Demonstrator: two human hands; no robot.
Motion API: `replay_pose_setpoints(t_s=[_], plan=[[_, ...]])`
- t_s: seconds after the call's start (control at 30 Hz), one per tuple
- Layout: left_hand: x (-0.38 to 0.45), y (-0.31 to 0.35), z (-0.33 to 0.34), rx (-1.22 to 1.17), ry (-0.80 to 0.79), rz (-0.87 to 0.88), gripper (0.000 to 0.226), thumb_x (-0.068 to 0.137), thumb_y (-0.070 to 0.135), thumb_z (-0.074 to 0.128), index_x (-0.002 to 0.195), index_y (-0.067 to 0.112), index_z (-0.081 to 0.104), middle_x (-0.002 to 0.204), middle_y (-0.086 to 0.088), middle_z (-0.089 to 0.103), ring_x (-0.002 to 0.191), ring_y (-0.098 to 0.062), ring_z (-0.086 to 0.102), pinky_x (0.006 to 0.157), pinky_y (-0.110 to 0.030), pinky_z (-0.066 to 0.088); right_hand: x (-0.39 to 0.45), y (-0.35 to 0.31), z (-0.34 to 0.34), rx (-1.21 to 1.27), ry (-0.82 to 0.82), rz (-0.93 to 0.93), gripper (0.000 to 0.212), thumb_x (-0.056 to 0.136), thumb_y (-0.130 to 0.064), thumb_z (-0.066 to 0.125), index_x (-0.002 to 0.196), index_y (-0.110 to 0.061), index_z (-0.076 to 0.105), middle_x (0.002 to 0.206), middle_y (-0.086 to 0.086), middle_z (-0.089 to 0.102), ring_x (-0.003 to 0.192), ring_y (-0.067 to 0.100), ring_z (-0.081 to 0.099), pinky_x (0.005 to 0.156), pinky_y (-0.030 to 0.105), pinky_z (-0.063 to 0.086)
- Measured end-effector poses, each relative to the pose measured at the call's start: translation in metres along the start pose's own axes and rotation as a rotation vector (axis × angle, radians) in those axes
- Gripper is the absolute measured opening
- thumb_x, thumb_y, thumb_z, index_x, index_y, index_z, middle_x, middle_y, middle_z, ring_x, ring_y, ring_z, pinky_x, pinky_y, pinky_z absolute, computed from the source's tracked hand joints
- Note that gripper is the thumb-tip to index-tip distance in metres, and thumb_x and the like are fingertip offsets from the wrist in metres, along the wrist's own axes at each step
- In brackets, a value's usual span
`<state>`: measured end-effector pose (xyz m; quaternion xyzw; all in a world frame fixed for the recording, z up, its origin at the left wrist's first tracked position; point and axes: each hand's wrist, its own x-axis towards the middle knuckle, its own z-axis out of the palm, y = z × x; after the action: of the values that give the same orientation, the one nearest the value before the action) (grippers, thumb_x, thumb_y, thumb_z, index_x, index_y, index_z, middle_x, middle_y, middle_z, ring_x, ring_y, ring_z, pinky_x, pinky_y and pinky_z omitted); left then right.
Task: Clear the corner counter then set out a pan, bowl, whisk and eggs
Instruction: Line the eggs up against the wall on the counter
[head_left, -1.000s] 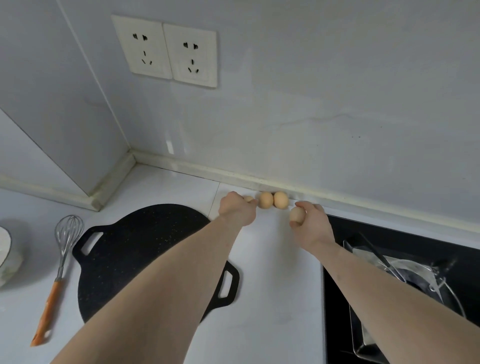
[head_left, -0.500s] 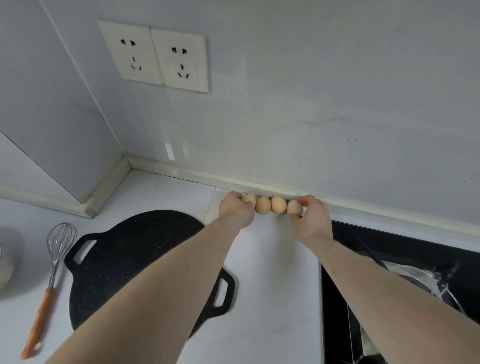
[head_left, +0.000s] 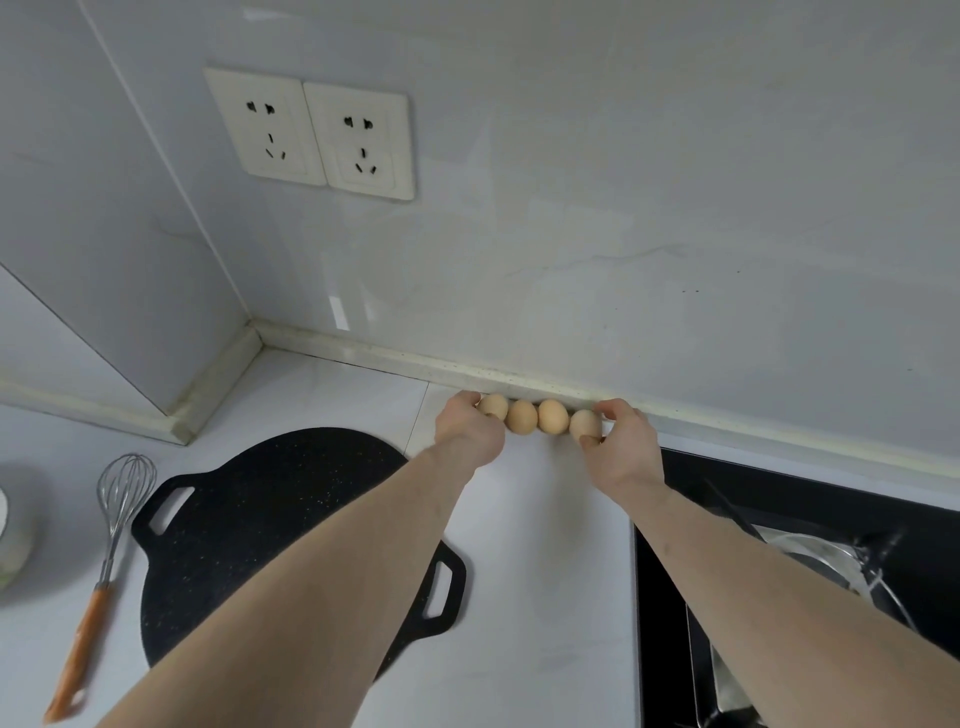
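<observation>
**Desk:** How far along are you reading it?

**Me:** I'm reading it as nearly finished. I'm seeing 4 eggs (head_left: 522, 417) lying in 1 row on the counter (head_left: 535, 571), tight against the ledge at the foot of the back wall, each touching its neighbour.

**Desk:** And the hands?

**Me:** The left hand (head_left: 467, 428) is curling round the egg at the left end of the row; the right hand (head_left: 621, 441) is pinching the egg at the right end between thumb and fingers. Both are looking to me like they're squaring up the line.

**Desk:** The other items?

**Me:** The pan (head_left: 270, 530), flat, black and 2-handled, is sitting left of the eggs, partly under the left forearm. The whisk (head_left: 111, 545) is lying just beside it, orange handle toward me. At the far left edge I'm catching a pale rounded thing (head_left: 10, 540), possibly the bowl, but it's cropped too much for me to be calling it.

**Desk:** So what's left?

**Me:** I'm judging only letting go of the eggs, and confirming that bowl.
</observation>
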<state>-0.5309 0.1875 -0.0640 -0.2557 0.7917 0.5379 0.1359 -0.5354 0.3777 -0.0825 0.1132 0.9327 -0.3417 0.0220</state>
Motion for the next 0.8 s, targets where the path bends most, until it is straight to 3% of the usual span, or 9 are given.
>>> replay_pose_setpoints(t_s=[0.13,0.27,0.33,0.4,0.47,0.6,0.8], plan=[[-0.007,-0.003,-0.007,0.029,-0.042,-0.018,0.058,0.1,0.012,0.047,0.156,0.02,0.033,0.156,-0.001,0.041,0.139,-0.025,0.045,0.107,-0.032,0.04,-0.013,0.001,-0.006,-0.02,0.011,-0.02,0.037,0.092,-0.011,0.062,0.128,-0.017,0.056,0.126,0.005,0.053,0.1,0.023,0.058,0.09,0.037,0.05],[-0.023,-0.008,-0.024,0.048,-0.096,-0.006,0.064,0.098,0.007,0.043,0.158,0.024,0.029,0.159,0.0,0.035,0.141,-0.024,0.041,0.1,-0.028,0.039,-0.04,-0.004,-0.014,-0.002,0.027,-0.043,0.039,0.093,-0.01,0.061,0.13,-0.018,0.055,0.128,0.002,0.051,0.1,0.019,0.054,0.09,0.036,0.05],[-0.039,-0.013,-0.041,0.039,-0.106,0.022,0.063,0.098,0.008,0.043,0.157,0.028,0.031,0.153,-0.001,0.041,0.133,-0.023,0.049,0.096,-0.026,0.041,-0.068,-0.01,-0.014,0.096,0.038,-0.065,0.041,0.092,-0.008,0.061,0.131,-0.023,0.056,0.13,-0.005,0.05,0.112,0.016,0.057,0.096,0.038,0.051],[-0.059,-0.02,-0.055,0.045,-0.121,0.091,0.063,0.097,0.007,0.044,0.154,0.032,0.036,0.139,-0.004,0.053,0.105,-0.018,0.061,0.083,-0.023,0.048,-0.101,-0.013,-0.012,0.189,0.047,-0.105,0.04,0.093,-0.007,0.06,0.125,-0.03,0.057,0.127,-0.013,0.049,0.114,0.01,0.056,0.097,0.035,0.051],[-0.096,-0.034,-0.082,0.077,-0.117,0.184,0.061,0.097,0.003,0.044,0.151,0.031,0.042,0.128,-0.006,0.056,0.087,-0.008,0.06,0.073,-0.016,0.049,-0.144,-0.022,-0.008,0.24,-0.004,-0.14,0.039,0.093,-0.007,0.061,0.121,-0.034,0.059,0.123,-0.017,0.05,0.112,0.005,0.056,0.095,0.029,0.05],[-0.178,-0.088,-0.136,0.135,-0.012,0.389,0.054,0.095,-0.007,0.048,0.138,0.026,0.057,0.144,0.011,0.047,0.108,-0.004,0.062,0.094,-0.016,0.051,-0.232,-0.033,0.007,0.279,-0.165,-0.192,0.041,0.091,-0.005,0.065,0.119,-0.034,0.06,0.119,-0.022,0.053,0.111,0.001,0.057,0.091,0.023,0.05],[-0.273,-0.188,-0.201,0.247,0.194,0.197,0.044,0.094,-0.002,0.056,0.119,0.034,0.06,0.128,0.014,0.05,0.099,-0.005,0.063,0.078,-0.011,0.052,-0.319,-0.043,0.028,0.156,-0.422,-0.253,0.043,0.087,-0.013,0.069,0.122,-0.035,0.058,0.122,-0.025,0.052,0.111,-0.002,0.054,0.092,0.021,0.05]])
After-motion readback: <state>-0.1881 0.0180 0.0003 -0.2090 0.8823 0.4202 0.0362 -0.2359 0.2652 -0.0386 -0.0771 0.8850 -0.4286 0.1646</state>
